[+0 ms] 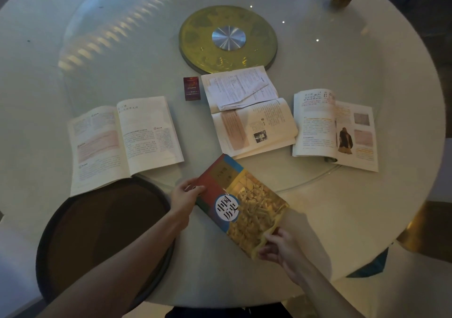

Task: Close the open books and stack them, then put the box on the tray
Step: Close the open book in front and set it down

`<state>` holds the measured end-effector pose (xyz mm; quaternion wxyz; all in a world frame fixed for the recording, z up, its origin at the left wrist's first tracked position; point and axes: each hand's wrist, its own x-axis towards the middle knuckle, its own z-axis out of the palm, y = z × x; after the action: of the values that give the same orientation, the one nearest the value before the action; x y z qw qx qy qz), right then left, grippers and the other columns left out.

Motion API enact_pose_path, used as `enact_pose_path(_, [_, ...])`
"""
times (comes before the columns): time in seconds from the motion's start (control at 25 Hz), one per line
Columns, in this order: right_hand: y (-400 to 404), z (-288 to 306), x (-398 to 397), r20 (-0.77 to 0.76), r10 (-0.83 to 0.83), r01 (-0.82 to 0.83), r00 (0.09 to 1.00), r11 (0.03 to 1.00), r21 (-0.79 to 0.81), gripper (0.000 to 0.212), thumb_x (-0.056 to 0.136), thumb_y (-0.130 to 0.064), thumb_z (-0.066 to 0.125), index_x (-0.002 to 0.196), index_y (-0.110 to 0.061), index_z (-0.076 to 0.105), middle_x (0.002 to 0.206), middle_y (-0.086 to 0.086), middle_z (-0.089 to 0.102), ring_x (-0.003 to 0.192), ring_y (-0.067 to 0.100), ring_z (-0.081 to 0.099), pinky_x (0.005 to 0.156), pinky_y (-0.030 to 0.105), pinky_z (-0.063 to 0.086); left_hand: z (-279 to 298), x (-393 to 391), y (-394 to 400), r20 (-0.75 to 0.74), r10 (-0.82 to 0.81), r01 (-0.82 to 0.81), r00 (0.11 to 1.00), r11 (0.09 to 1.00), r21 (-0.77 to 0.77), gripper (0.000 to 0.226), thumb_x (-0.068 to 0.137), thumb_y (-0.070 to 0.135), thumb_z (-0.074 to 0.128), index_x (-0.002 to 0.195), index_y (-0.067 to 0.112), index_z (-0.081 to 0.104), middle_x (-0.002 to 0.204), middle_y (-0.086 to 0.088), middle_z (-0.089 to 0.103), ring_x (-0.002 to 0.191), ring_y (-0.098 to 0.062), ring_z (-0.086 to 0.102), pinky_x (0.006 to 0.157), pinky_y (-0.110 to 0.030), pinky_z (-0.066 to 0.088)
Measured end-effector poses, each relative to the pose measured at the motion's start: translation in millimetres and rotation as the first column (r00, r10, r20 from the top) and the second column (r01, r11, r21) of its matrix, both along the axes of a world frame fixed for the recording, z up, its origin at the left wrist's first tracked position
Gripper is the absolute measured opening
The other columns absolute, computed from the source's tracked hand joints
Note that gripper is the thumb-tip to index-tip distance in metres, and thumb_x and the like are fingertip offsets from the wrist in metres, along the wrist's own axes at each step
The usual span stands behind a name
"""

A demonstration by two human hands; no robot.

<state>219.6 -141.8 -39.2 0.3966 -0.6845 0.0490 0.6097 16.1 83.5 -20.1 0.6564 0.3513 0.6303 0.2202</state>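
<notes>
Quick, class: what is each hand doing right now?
Left hand: gripping the closed book at its spine edge.
Right hand: pinching the same book's near corner.

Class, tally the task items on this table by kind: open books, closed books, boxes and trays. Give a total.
Open books: 3 (left, middle, right)
Closed books: 1, held by both hands
Boxes: 1, red
Trays: 1, dark, round
Total: 6

Tray (73,232) left of closed book (241,205) — box (192,88) behind.

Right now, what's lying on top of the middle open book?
Loose printed sheets cover the middle open book's far half; the pages beneath them are hidden. Its near half is bare.
</notes>
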Motion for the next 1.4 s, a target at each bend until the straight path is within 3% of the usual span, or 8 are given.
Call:
enact_pose_path(0.2, [14,-12,-30,-0.086,-0.028,0.033,0.996,0.998,0.048,0.025,0.099,-0.004,0.060,0.123,0.001,0.058,0.100,0.023,0.080,0.082,0.038,0.078,0.067,0.043,0.064,-1,4,23,0.057,0.075,-0.071,0.996,0.996,-0.063,0.033,0.083,0.012,0.078,0.114,0.005,0.069,0.100,-0.011,0.077,0.081,-0.018,0.075,0.065,-0.028,0.059])
enact_pose_path(0.36, [28,-6,-50,-0.152,0.088,-0.075,0.984,0.993,0.086,0.035,0.082,-0.026,0.081,0.113,-0.010,0.078,0.109,0.017,0.080,0.091,0.032,0.078,0.063,0.040,0.063,-4,-4,20,0.096,0.124,-0.117,0.988,0.990,-0.083,0.036,0.091,0.000,0.064,0.116,0.025,0.063,0.098,-0.004,0.076,0.077,-0.019,0.075,0.054,-0.030,0.058])
enact_pose_path(0.44, [34,-8,-50,-0.090,-0.006,0.012,0.996,0.998,0.067,0.036,0.084,-0.035,0.081,0.114,-0.016,0.077,0.106,0.014,0.081,0.089,0.033,0.079,0.065,0.042,0.063,-3,-10,23,0.126,0.108,-0.097,0.986,0.991,-0.095,0.043,0.092,-0.004,0.062,0.110,0.035,0.065,0.096,-0.003,0.077,0.078,-0.021,0.076,0.058,-0.032,0.059])
enact_pose_path(0.56, [37,-10,-39,-0.032,-0.198,0.200,0.980,0.977,0.075,0.028,0.090,-0.018,0.073,0.116,-0.009,0.069,0.089,0.011,0.080,0.073,0.032,0.078,0.058,0.041,0.063,3,-18,36,0.195,0.039,-0.017,0.980,0.993,-0.115,0.049,0.091,-0.003,0.063,0.105,0.043,0.067,0.098,-0.002,0.079,0.086,-0.026,0.078,0.066,-0.039,0.062])
enact_pose_path(0.76, [33,13,-12,-0.036,0.203,-0.196,0.978,0.970,0.142,0.047,0.073,-0.012,0.079,0.118,-0.012,0.071,0.103,0.015,0.078,0.085,0.030,0.076,0.066,0.045,0.063,8,-21,49,0.337,-0.056,0.106,0.940,0.985,-0.132,0.053,0.089,-0.006,0.062,0.133,0.024,0.060,0.116,-0.015,0.075,0.102,-0.036,0.073,0.073,-0.042,0.062])
enact_pose_path(1.0, [69,18,5,0.198,0.191,-0.205,0.962,0.977,0.056,0.035,0.094,0.004,0.060,0.121,-0.017,0.066,0.118,0.011,0.072,0.099,0.027,0.074,0.068,0.043,0.066,18,31,55,0.149,-0.169,0.172,0.974,0.985,-0.006,0.042,0.088,-0.001,0.065,0.128,0.009,0.055,0.114,-0.019,0.071,0.093,-0.028,0.075,0.070,-0.037,0.061])
enact_pose_path(1.2, [88,21,19,0.270,0.158,-0.174,0.950,0.984,0.035,0.033,0.094,0.004,0.057,0.120,-0.013,0.067,0.115,0.012,0.071,0.101,0.027,0.072,0.072,0.048,0.067,20,57,65,0.054,-0.301,0.296,0.952,0.952,0.081,0.059,0.090,0.001,0.065,0.136,0.035,0.051,0.109,-0.007,0.070,0.101,-0.023,0.069,0.070,-0.032,0.060])
enact_pose_path(1.4, [98,22,46,0.412,0.462,-0.433,0.785,0.885,-0.168,0.018,0.096,-0.021,0.062,0.087,-0.005,0.066,0.088,0.012,0.069,0.083,0.025,0.069,0.058,0.034,0.063,13,62,54,-0.199,-0.385,0.423,0.901,0.882,0.209,0.053,0.090,0.004,0.066,0.139,0.018,0.053,0.118,-0.004,0.066,0.108,-0.020,0.064,0.072,-0.026,0.057])
